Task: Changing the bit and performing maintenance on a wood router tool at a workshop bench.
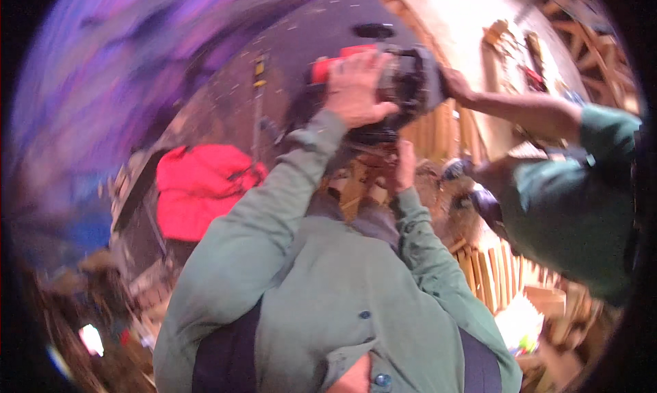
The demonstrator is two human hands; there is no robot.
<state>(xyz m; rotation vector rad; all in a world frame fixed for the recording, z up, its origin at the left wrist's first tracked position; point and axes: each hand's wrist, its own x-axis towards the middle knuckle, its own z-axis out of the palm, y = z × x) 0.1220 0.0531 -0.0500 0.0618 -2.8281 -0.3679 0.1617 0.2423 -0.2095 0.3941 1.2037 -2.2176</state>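
A red and black machine [400, 85] stands at the far middle on a dark surface; motion blur hides its exact kind. My left hand [357, 88] rests on top of it, fingers spread over the red part and thumb toward the black part. Near the lower right edge of the machine is my right hand [406, 166], seen edge-on with its fingers stretched upward. Whether it touches the machine I cannot tell. From the right, another person's hand [457, 86] reaches to the machine's grey right side.
A red bag or cloth [205, 187] lies to the left. Beyond it a yellow and black tool [259, 71] lies on the dark surface [226, 112]. The other person, in a green shirt [568, 208], stands close on the right. Wooden slats [489, 276] run along the lower right.
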